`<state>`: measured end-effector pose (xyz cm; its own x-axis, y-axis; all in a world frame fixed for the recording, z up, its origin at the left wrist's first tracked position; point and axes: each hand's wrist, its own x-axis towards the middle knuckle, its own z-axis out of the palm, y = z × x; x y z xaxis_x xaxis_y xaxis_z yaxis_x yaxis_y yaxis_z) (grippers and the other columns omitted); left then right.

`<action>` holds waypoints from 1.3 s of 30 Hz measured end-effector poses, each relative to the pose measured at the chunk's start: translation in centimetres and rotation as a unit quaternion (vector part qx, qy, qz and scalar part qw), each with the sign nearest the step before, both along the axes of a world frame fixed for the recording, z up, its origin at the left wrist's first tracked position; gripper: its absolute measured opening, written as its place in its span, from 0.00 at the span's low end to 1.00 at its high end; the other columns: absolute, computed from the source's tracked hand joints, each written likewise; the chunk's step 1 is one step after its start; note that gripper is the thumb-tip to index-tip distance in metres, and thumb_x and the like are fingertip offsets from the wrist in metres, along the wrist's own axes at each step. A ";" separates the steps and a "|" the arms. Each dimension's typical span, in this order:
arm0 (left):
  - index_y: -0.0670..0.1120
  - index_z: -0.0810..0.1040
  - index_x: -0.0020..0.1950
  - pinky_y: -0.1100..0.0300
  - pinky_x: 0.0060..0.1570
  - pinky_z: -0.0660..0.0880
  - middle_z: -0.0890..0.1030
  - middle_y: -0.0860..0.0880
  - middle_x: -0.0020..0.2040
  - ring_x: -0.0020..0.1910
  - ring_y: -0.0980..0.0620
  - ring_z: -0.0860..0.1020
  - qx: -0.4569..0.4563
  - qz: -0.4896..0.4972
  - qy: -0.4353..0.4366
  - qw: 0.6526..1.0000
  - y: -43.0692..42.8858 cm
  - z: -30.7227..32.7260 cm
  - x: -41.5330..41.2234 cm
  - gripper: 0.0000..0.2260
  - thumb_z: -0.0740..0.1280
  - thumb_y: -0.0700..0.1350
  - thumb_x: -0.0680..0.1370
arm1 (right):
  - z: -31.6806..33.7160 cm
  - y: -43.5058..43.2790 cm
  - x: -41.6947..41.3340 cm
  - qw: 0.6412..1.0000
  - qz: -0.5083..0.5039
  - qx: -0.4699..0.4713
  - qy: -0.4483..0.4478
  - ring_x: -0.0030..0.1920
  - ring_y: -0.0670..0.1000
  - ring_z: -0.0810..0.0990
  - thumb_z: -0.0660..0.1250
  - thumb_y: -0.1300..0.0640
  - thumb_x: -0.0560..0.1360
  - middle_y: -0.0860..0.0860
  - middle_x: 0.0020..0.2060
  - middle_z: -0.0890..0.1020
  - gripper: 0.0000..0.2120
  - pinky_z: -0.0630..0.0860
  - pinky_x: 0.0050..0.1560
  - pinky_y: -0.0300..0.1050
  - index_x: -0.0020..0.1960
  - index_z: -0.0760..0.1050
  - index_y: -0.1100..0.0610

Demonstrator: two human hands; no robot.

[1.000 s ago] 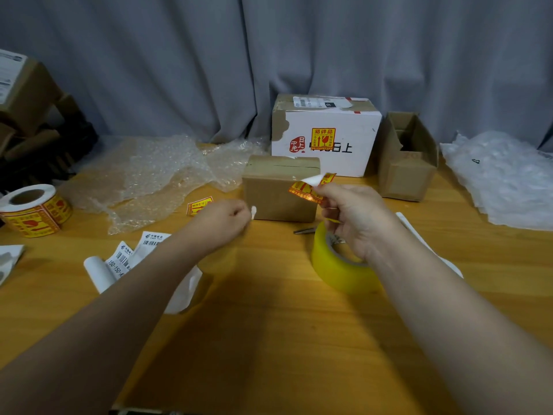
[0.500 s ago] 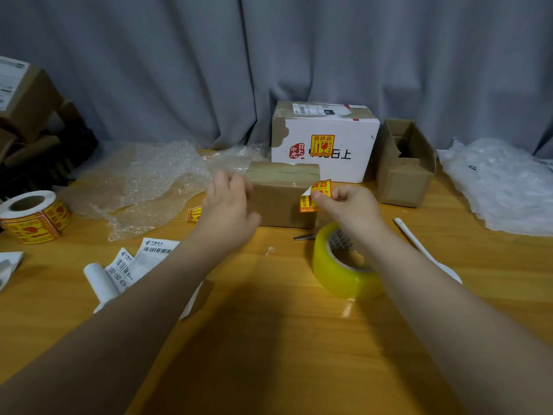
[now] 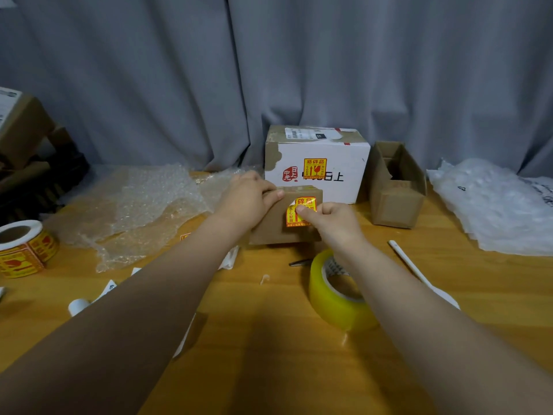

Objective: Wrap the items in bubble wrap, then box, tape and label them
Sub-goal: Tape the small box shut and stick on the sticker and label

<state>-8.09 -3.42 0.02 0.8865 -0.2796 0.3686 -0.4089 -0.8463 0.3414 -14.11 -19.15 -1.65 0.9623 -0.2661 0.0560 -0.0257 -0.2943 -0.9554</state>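
A small closed brown cardboard box (image 3: 272, 229) stands on the wooden table. My left hand (image 3: 250, 196) grips its top left edge, fingers over the lid. My right hand (image 3: 329, 218) pinches a yellow and red fragile sticker (image 3: 302, 205) and holds it flat against the box's front face, with the sticker's upper left corner still curled away. A yellow roll of packing tape (image 3: 338, 298) lies under my right forearm.
A white box (image 3: 341, 163) with the same sticker stands behind, and an open brown carton (image 3: 395, 187) to its right. Bubble wrap (image 3: 143, 205) spreads at left, plastic sheets (image 3: 502, 205) at right. A sticker roll (image 3: 24, 247), shipping labels (image 3: 107, 287) and a white pen (image 3: 410, 265) lie around.
My left hand moved from the table onto the small box's top. My right hand carried the sticker down from mid-air onto the box's front face.
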 end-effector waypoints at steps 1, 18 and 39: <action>0.48 0.78 0.63 0.56 0.56 0.67 0.75 0.46 0.58 0.60 0.47 0.71 -0.006 -0.010 0.007 1.000 -0.2 0.1 0.4 0.17 0.59 0.54 0.80 | -0.3 0.1 0.2 1.000 -0.001 -0.002 0.001 0.35 0.48 0.75 0.71 0.49 0.74 0.52 0.33 0.78 0.20 0.71 0.38 0.44 0.45 0.79 0.69; 0.51 0.76 0.63 0.55 0.51 0.76 0.78 0.50 0.56 0.53 0.52 0.76 -0.066 -0.056 0.064 0.994 0.1 0.0 1.1 0.27 0.69 0.64 0.70 | -0.9 0.9 2.9 0.997 -0.029 -0.066 -0.020 0.36 0.53 0.75 0.71 0.48 0.73 0.60 0.35 0.80 0.17 0.72 0.38 0.48 0.35 0.73 0.59; 0.50 0.77 0.58 0.52 0.52 0.75 0.77 0.49 0.55 0.53 0.52 0.75 -0.106 -0.059 0.049 0.991 -0.1 -0.8 1.9 0.14 0.66 0.56 0.76 | -1.1 -2.0 2.8 0.982 -0.046 -0.178 0.036 0.43 0.51 0.78 0.72 0.39 0.69 0.49 0.39 0.76 0.23 0.75 0.39 0.46 0.46 0.68 0.56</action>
